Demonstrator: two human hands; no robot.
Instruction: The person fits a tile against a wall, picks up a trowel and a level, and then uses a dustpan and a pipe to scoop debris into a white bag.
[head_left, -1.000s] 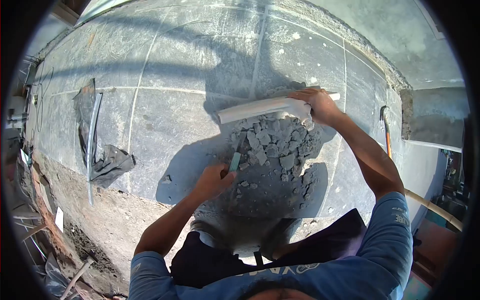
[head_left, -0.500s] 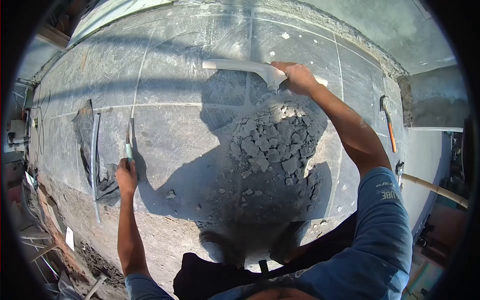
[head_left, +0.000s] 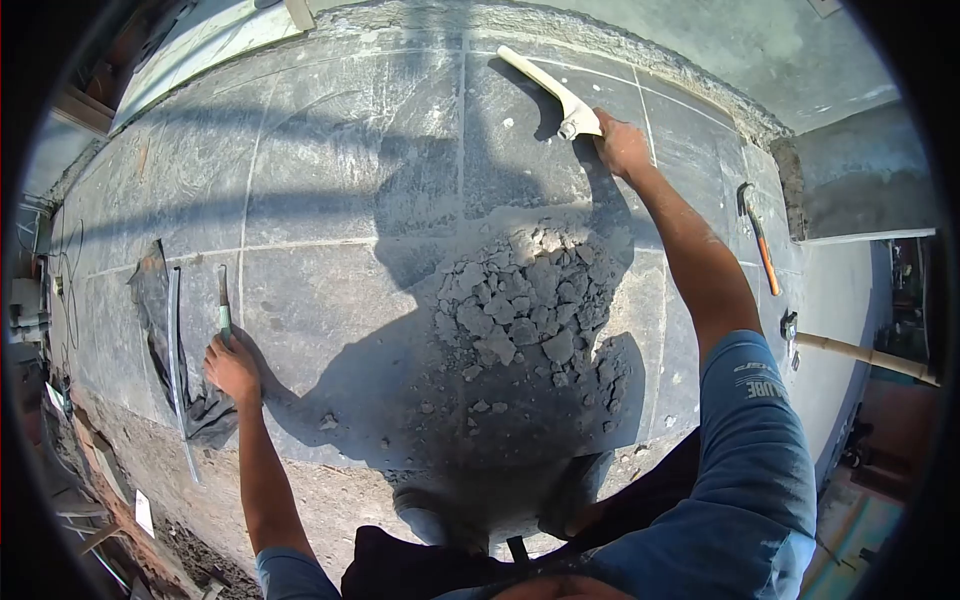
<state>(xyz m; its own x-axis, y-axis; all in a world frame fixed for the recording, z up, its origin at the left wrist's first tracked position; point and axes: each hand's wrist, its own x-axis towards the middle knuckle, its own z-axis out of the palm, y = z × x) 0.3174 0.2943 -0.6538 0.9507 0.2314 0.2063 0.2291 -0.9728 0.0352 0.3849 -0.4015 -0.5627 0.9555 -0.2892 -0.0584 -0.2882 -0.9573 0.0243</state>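
Note:
My left hand (head_left: 232, 370) has its fingers closed around the lower end of a slim tool (head_left: 223, 308) with a pale green handle and a dark metal shank. The tool points away from me, just right of a long metal strip (head_left: 177, 350). At the far side, my right hand (head_left: 624, 146) grips one end of a white plastic bar (head_left: 545, 82) with a round socket near its middle. The bar is tilted, its free end pointing up and left. Between the hands lies a heap of broken grey rubble (head_left: 525, 305) on the dark tiles.
A hammer (head_left: 760, 240) with an orange and black handle lies at the right. Beyond it is a bamboo pole (head_left: 870, 358). Black cloth (head_left: 152, 300) lies by the metal strip. Loose chips are scattered near my feet. A low wall (head_left: 860, 170) borders the tiles.
The right hand has swung the white bar away from the rubble and turned it, bringing its socket into view. The left hand has shifted the green-handled tool left, closer to the metal strip.

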